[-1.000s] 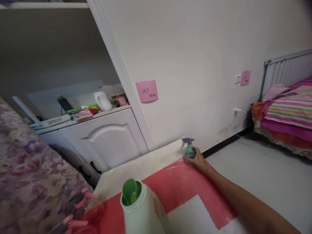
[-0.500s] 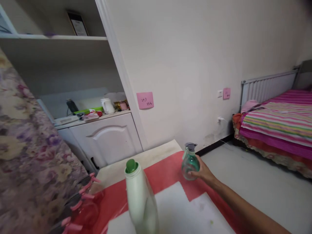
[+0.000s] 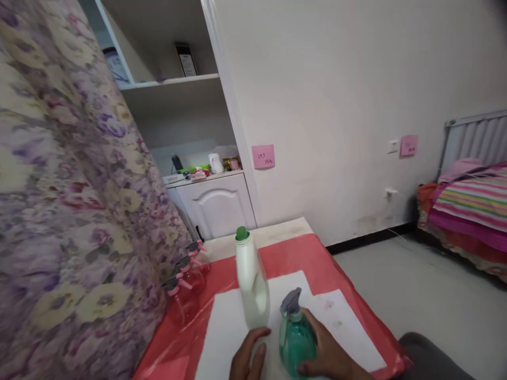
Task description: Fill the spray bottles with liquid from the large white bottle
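Note:
My right hand (image 3: 327, 345) is wrapped round a green see-through spray bottle (image 3: 297, 345) with a grey trigger head, near the front of the table. Just left of it, my left hand (image 3: 249, 356) has its thumb and fingers apart and holds nothing. Behind that hand, a pale green detergent jug (image 3: 252, 282) stands upright on white paper (image 3: 222, 327), its green spout uncovered on top. The lower part of the spray bottle is partly hidden by my right fingers.
Several clear spray bottles with pink collars (image 3: 186, 295) stand at the table's left edge, beside a floral curtain (image 3: 99, 211). A red cover (image 3: 293, 243) lies over the table. Behind are a white cupboard (image 3: 222, 203) and wall; a bed (image 3: 475, 211) is at right.
My right hand has brought the green spray bottle from the table's far right side to the front, near me. My left hand has come into view. The camera has turned left.

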Demonstrator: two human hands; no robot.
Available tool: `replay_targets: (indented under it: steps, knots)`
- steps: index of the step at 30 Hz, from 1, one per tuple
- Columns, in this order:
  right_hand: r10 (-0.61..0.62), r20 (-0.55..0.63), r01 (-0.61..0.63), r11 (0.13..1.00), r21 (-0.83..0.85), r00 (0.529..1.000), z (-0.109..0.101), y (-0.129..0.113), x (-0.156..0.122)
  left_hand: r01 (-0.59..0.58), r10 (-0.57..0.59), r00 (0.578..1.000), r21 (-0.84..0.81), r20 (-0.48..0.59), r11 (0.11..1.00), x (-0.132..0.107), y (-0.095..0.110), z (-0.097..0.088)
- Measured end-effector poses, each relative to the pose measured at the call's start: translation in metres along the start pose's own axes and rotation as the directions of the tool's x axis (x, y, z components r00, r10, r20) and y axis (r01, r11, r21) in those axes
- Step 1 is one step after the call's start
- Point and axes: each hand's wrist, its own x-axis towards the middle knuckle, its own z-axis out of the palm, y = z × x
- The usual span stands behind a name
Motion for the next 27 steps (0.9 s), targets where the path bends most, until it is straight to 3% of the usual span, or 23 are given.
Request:
replay_targets:
  steps: [5, 9, 12, 15, 19, 21, 24, 27]
  knots:
    - [0.023, 0.006, -0.022, 0.995, -0.093, 1.0, 0.001, 0.009, -0.007, 0.074, -0.01, 0.959, -0.216, 0.283, 0.974, 0.014, 0.041, 0.029]
    - [0.081, -0.061, -0.088, 0.989, -0.123, 0.995, -0.003, 0.015, -0.01, 0.191, -0.039, 0.912, -0.337, 0.409, 0.922, 0.025, 0.068, 0.045]
    - [0.093, -0.008, -0.093, 0.988, -0.119, 0.996, -0.011, 0.022, -0.013, 0.265, -0.1, 0.908, -0.371, 0.407, 0.89, 0.026, 0.075, 0.057]
    - [0.073, 0.048, -0.069, 0.993, -0.095, 0.996, -0.019, 0.027, -0.017, 0.31, -0.15, 0.92, -0.435, 0.363, 0.846, 0.027, 0.068, 0.068]
    - [0.04, 0.047, -0.039, 0.999, -0.02, 0.998, -0.02, 0.02, -0.016, 0.282, -0.173, 0.955, -0.569, 0.239, 0.772, 0.032, 0.061, 0.076]
    - [0.01, 0.061, -0.013, 0.999, 0.045, 0.998, -0.017, 0.011, -0.015, 0.259, -0.162, 0.963, -0.57, 0.216, 0.78, 0.034, 0.066, 0.074]
    - [-0.002, 0.127, -0.016, 0.989, 0.145, 0.992, -0.013, -0.002, -0.016, 0.245, -0.096, 0.948, -0.503, 0.302, 0.829, 0.032, 0.077, 0.064]
    - [0.009, 0.204, -0.05, 0.979, 0.197, 0.979, -0.01, -0.006, -0.018, 0.287, -0.044, 0.906, -0.536, 0.42, 0.794, 0.028, 0.083, 0.056]
